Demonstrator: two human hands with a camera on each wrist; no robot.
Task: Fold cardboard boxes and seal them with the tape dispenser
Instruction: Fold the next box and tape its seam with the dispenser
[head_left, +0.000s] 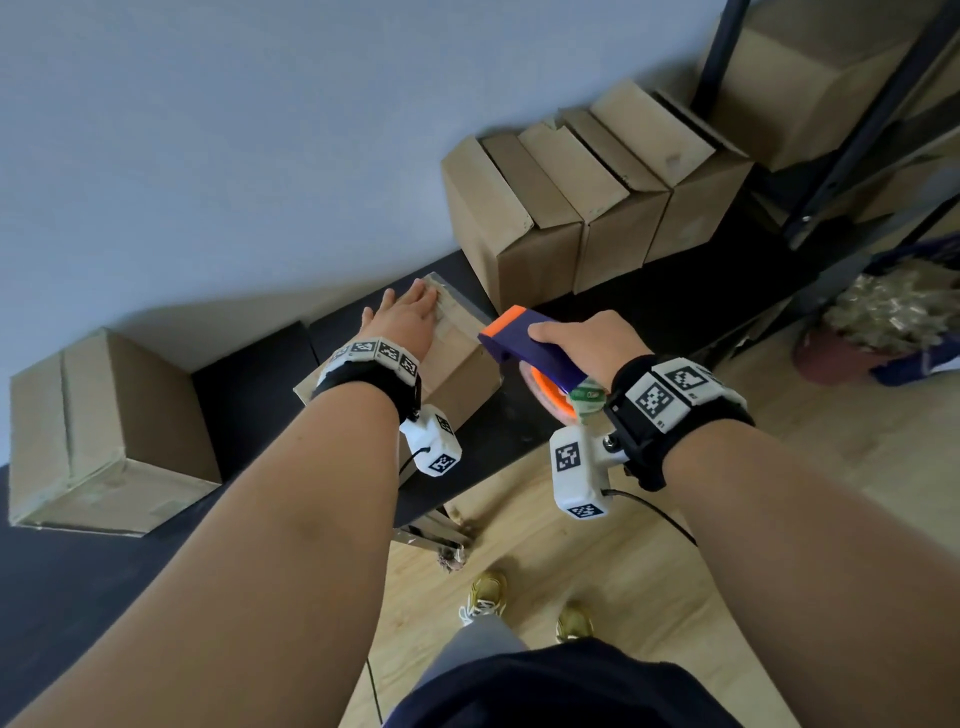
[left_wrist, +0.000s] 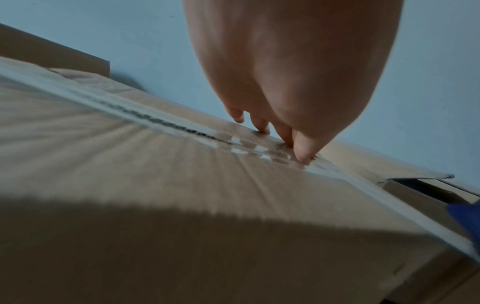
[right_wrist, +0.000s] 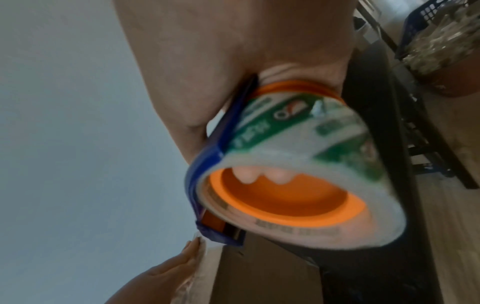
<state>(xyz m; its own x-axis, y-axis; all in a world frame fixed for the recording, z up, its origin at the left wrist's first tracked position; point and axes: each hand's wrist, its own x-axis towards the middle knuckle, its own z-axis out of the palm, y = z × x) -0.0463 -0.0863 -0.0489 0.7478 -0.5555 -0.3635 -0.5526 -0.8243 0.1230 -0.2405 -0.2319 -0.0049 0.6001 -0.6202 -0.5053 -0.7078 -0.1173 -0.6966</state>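
A closed brown cardboard box (head_left: 457, 358) sits on the black table (head_left: 249, 395) by the wall, with clear tape along its top seam (left_wrist: 161, 125). My left hand (head_left: 408, 317) lies flat on the box top, fingers (left_wrist: 302, 148) straight and pressing the tape. My right hand (head_left: 587, 338) grips a blue and orange tape dispenser (head_left: 530, 348) just right of the box, at its near right edge. The tape roll (right_wrist: 298, 164) sits on the orange hub, and fingertips (right_wrist: 262, 174) show through the hub.
Another taped box (head_left: 104, 431) stands at the left on the table. A row of several boxes (head_left: 587, 192) leans against the wall behind. A dark metal shelf (head_left: 841, 130) with boxes is at the right, and a basket (head_left: 883, 322) stands on the wooden floor.
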